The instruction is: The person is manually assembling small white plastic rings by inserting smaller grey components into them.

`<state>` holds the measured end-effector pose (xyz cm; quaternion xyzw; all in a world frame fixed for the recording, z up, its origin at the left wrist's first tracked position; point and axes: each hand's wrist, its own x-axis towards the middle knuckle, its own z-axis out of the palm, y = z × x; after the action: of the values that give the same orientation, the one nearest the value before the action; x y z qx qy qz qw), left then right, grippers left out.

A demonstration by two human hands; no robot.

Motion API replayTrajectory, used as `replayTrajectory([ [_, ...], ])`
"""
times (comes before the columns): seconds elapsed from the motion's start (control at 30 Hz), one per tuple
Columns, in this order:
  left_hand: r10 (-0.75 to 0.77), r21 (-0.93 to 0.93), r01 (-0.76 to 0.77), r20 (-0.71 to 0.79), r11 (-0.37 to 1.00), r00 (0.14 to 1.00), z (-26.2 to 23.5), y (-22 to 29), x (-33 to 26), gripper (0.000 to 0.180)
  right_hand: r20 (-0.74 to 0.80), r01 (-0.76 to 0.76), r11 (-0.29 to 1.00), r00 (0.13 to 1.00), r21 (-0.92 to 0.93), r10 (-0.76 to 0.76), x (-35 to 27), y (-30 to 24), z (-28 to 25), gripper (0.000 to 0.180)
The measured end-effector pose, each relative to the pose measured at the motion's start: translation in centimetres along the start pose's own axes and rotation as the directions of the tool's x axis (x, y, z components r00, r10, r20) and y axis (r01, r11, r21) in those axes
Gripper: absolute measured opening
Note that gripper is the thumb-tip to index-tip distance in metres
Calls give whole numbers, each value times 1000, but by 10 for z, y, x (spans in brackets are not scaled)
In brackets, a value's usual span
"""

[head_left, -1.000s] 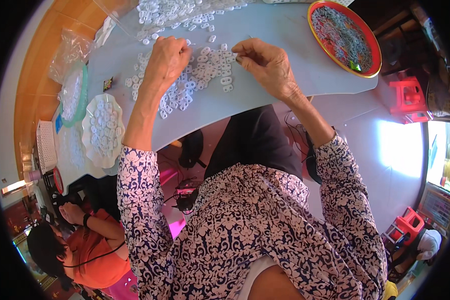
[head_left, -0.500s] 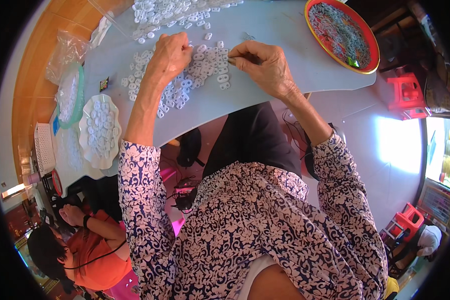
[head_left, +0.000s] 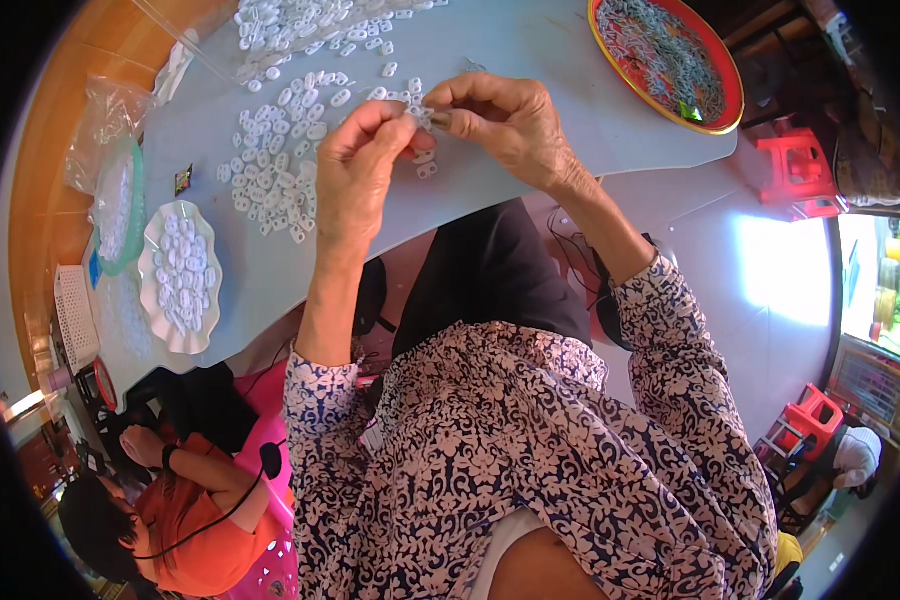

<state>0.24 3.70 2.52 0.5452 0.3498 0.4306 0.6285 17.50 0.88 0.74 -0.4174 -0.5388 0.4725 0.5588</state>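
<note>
My left hand [head_left: 362, 165] and my right hand [head_left: 505, 125] meet fingertip to fingertip above the table's near part. Both are closed in a pinch. Small white plastic pieces with two holes show right at the fingertips, but some may lie on the table behind them. What each hand pinches is too small and covered to make out. Beside my left hand spreads a loose heap of the same white pieces [head_left: 275, 150]. A couple of white pieces [head_left: 426, 169] lie just below my fingertips, near the table edge.
A red tray [head_left: 738, 85] of thin grey metal pins stands at the far right. More white pieces fill a scalloped white dish [head_left: 209, 318] and a green basin [head_left: 138, 215] at left. A larger pile [head_left: 280, 30] lies at the back. A person in orange [head_left: 215, 525] sits lower left.
My left hand has moved right and nearer, from over the heap to my right hand's fingertips. More of the heap shows now. The whole view has shifted slightly.
</note>
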Motion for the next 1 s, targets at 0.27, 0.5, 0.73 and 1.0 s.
replayTrajectory([
  [0.27, 40, 87, -40, -3, 995, 999, 13, -7, -8, 17, 21, 17, 998, 1000, 62, -18, 0, 3, -4, 15],
  [0.5, 107, 224, -105, 4, 969, 994, 17, -7, -11, 17, -51, 77, 994, 996, 73, -74, 2, 5, 0, 18],
  [0.73, 100, 280, -88, -28, 956, 995, 18, -7, -11, 18, -59, 56, 995, 997, 78, -51, 2, 4, -1, 20],
  [1.0, 128, 273, -118, -19, 955, 992, 21, -9, -10, 19, -49, 77, 994, 996, 72, -74, 1, 4, -3, 21],
])
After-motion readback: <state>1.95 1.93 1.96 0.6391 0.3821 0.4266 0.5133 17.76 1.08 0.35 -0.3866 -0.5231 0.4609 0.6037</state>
